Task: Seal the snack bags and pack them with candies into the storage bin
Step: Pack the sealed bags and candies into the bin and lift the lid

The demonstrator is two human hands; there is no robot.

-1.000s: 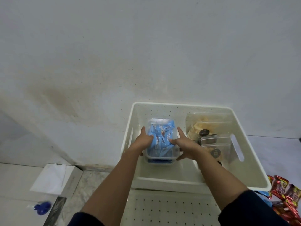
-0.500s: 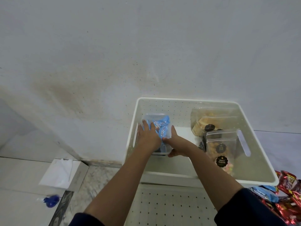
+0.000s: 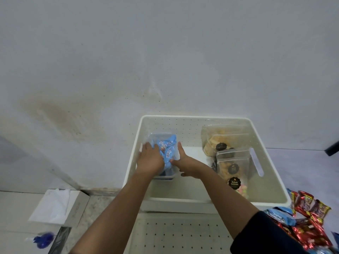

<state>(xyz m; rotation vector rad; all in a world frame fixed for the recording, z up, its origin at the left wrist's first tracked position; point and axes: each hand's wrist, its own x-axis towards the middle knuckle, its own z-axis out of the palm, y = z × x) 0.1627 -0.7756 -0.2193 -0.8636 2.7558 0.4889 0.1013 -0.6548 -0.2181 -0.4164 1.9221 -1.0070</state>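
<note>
A white perforated storage bin [image 3: 269, 202] stands against the wall. In its far left corner sits a small clear container [image 3: 156, 137] filled with blue-wrapped candies [image 3: 167, 149]. My left hand [image 3: 149, 159] grips the container's left side, fingers over its rim. On the container's right side, my right hand [image 3: 185, 163] holds it, thumb pressed against the blue candies. Two clear snack bags with black round labels stand in the bin's right half: one at the back [image 3: 220, 140] and one nearer [image 3: 233, 167].
Red and blue wrapped candies [image 3: 308, 217] lie in a heap at the lower right, outside the bin. A white tissue box [image 3: 56, 208] and a small blue object [image 3: 43, 239] sit at the lower left. A perforated white surface [image 3: 179, 233] lies under my forearms.
Both hands have carried the candy container from the bin's middle toward its far left corner. The snack bags have not moved.
</note>
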